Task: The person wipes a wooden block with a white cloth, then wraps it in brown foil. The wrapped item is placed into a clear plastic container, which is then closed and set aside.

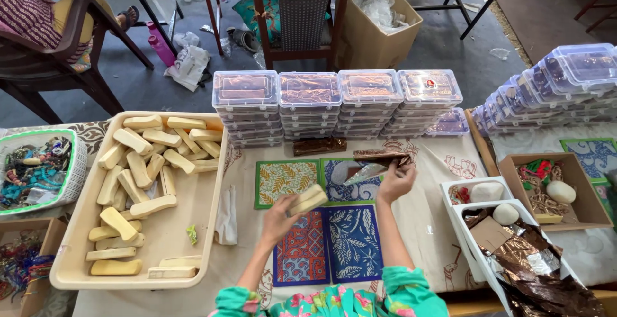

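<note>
While both hands work over the printed cloths, one soap bar is up for wrapping.
Nearest, the left hand (277, 217) closes around a pale bar (308, 199), lifted above the patterned cloths (352, 240); at one o'clock from it the right hand (395, 182) pinches a coppery foil wrapper (379, 161), still open and not yet around the bar. At nine o'clock the cream tray (77, 253) holds many bare bars, so much seems left. At three o'clock a white bin (475, 253) carries crumpled foil. Farther off, at twelve, stacked clear boxes (337, 108) already appear filled, suggesting a good share is done.
</note>
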